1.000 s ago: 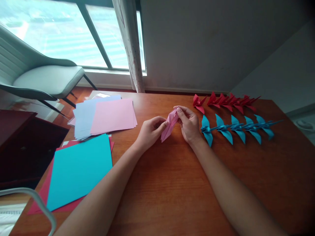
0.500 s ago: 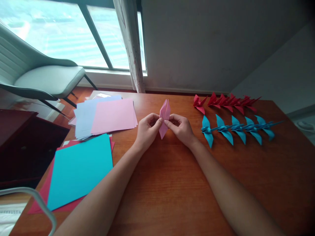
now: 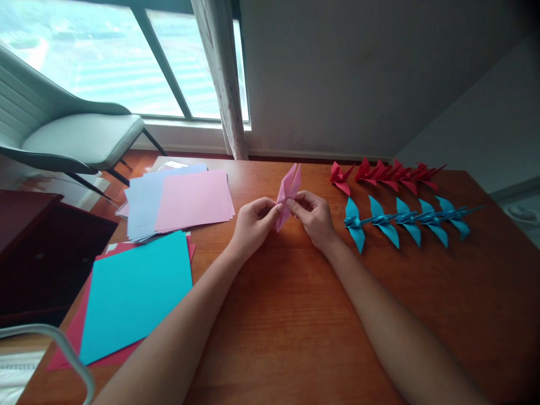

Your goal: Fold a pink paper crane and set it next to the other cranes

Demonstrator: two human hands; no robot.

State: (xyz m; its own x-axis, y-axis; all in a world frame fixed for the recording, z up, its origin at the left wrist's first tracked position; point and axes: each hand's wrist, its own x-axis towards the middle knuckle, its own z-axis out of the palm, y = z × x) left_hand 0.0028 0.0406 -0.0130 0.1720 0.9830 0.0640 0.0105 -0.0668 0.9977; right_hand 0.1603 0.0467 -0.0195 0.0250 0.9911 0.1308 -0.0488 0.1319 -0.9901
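A folded pink origami piece (image 3: 290, 185), a narrow diamond shape with two points at its top, is held above the table between both hands. My left hand (image 3: 256, 225) pinches its lower left edge between thumb and fingers. On the other side my right hand (image 3: 314, 218) grips it, with the thumb pressed on the front near the middle. The piece tilts with its top to the right. Fingers behind the paper are partly hidden.
Blue paper cranes (image 3: 387, 221) stand in a row at right, with red paper cranes (image 3: 392, 175) behind them. To the left lie pink sheets (image 3: 194, 197), pale blue sheets (image 3: 143, 205) and a turquoise sheet (image 3: 139, 298) over red paper on the wooden table (image 3: 287, 337).
The pink origami piece has tilted to the right and its two top points have spread apart. My right thumb has shifted slightly up and right along it.
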